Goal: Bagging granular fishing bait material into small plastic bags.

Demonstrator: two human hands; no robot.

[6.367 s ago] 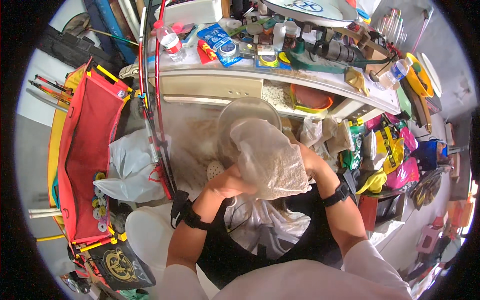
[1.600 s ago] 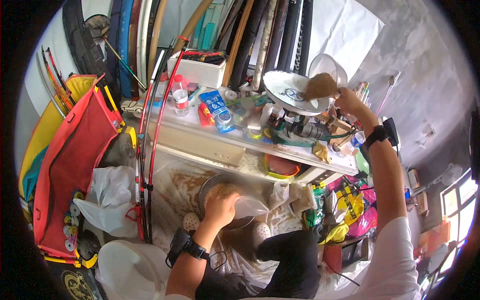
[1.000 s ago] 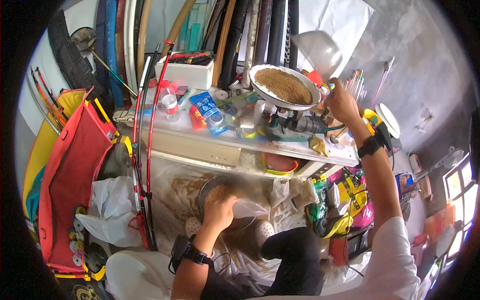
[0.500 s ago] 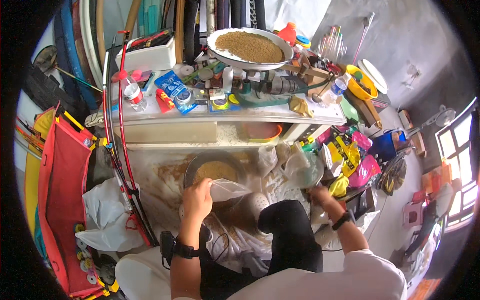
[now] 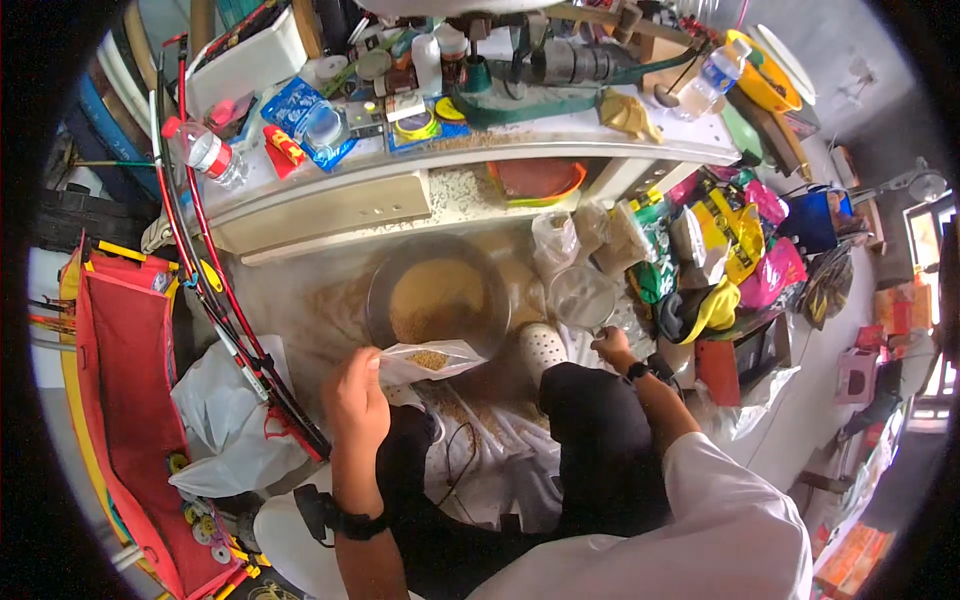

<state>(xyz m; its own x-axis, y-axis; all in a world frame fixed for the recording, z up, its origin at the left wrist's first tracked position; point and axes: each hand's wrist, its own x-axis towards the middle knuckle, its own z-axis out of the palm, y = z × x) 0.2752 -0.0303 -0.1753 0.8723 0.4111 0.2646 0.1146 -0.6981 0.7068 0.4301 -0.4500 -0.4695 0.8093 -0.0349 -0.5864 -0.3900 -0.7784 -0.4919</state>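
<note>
My left hand (image 5: 358, 400) pinches the edge of a clear plastic bag (image 5: 455, 355). Tan granules (image 5: 430, 360) lie in the bag's open mouth. Just beyond it, on the floor between my feet and the table, sits a dark round basin (image 5: 378, 305) with tan powder and granules (image 5: 430, 290) inside. My right hand (image 5: 612, 348) is closed round the short handle of a round, see-through scoop (image 5: 583, 297). The scoop is right of the basin, above my white clog (image 5: 543, 350); whether it holds anything is unclear.
Beyond the basin stands a cluttered white table (image 5: 400, 165) with an open shelf. Several filled clear bags (image 5: 555, 240) and colourful packets (image 5: 735, 240) crowd the right. At left are fishing rods (image 5: 200, 220), a red bag (image 5: 120, 400) and a white plastic bag (image 5: 235, 420).
My view has tilted downward. My right hand has moved forward and left with the scoop. The plastic bag in my left hand now shows granules at its mouth.
</note>
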